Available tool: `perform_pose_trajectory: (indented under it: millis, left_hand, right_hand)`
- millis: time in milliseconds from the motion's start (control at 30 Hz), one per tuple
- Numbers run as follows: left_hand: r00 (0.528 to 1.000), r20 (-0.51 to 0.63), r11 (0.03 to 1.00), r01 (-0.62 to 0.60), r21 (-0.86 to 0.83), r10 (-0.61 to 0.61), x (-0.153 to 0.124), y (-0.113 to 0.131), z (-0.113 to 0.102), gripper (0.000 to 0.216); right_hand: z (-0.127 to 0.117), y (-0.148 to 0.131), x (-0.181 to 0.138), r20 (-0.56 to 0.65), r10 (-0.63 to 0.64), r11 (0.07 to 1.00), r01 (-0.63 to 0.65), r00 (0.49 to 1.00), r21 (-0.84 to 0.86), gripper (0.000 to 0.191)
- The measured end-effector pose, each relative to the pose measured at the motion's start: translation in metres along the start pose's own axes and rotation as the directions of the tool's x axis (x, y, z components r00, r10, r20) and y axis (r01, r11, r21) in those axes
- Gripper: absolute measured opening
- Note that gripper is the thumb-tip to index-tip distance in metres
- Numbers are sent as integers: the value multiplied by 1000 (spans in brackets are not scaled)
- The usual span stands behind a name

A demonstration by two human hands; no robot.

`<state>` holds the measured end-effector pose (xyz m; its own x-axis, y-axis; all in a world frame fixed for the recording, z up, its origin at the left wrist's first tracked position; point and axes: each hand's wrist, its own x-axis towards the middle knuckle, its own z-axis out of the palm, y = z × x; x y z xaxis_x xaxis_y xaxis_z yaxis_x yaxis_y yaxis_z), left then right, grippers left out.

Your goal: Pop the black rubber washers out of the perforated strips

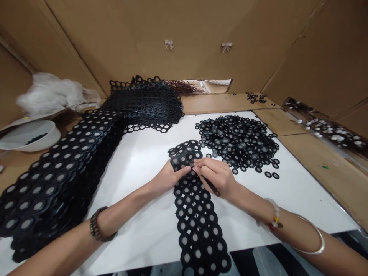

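A long strip of joined black rings with grey discs [196, 218] runs down the white board toward me and over its front edge. My left hand [163, 178] grips the strip's left side near the far end, thumb on top. My right hand [217, 176] is closed, its fingertips pinched together at the strip, close to my left thumb. A thin dark brown tool with a stick-like handle [212, 186] sticks out from under its fingers; the tip is hidden. Right behind that hand is a heap of loose black rings with grey centres [238, 138].
A thick stack of finished-looking disc strips [61, 165] fills the left side. Behind it lies a pile of black ring mesh [146, 101]. A white bowl [51, 137] and clear plastic bags [53, 94] stand far left. Cardboard walls [195, 34] enclose the white board [135, 153].
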<state>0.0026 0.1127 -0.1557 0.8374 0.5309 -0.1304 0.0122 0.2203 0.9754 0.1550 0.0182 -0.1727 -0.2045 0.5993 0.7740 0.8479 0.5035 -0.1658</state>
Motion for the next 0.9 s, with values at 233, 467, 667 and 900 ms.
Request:
perform_pose_trajectory:
  millis: [233,467,667,900]
  left_hand:
    - [997,-4,960,-72,272,76,-2,0,3,20]
    - [993,36,969,-114,218,109,3,-3,-2,31]
    - [994,43,969,-103,226,96,2,-3,-1,33]
    - [1000,-3,995,-3,104,3,3,-9,-7,32]
  right_hand:
    - [-2,-3,11,56,-6,982,17,998,-190,23]
    - [-1,-3,9,-10,-106,980,102,994,-172,17]
    - [-7,-2,10,-73,356,897,-319,932,306,13]
    - [-23,8,17,27,512,732,-453,858,509,18]
